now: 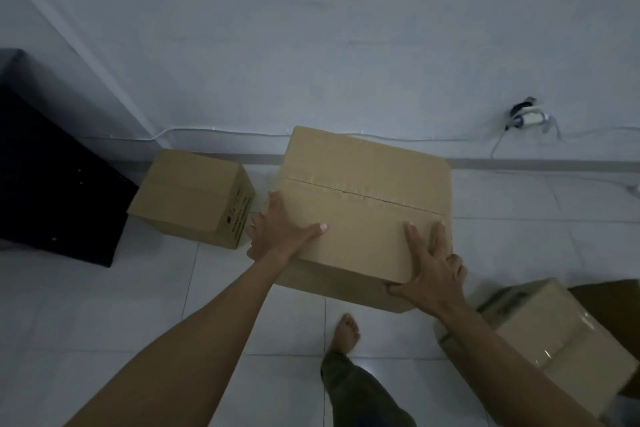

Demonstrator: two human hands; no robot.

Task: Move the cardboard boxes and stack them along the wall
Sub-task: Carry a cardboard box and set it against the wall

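Note:
A large brown cardboard box [363, 184], flaps closed with a taped seam across its top, is held in front of me above the floor, near the white wall [311, 45]. My left hand [277, 232] grips its left near corner, thumb lying on top and fingers down the side. My right hand [433, 270] holds the right near corner, fingers spread on top and thumb against the front face. A smaller closed cardboard box [190, 198] sits on the floor to the left, close to the wall.
A taped cardboard box [561, 340] lies at the lower right beside my right arm. Dark furniture [52, 184] stands at the left. A plug and cable [526, 118] hang on the wall at right. My bare foot [344, 331] is on the white tiles.

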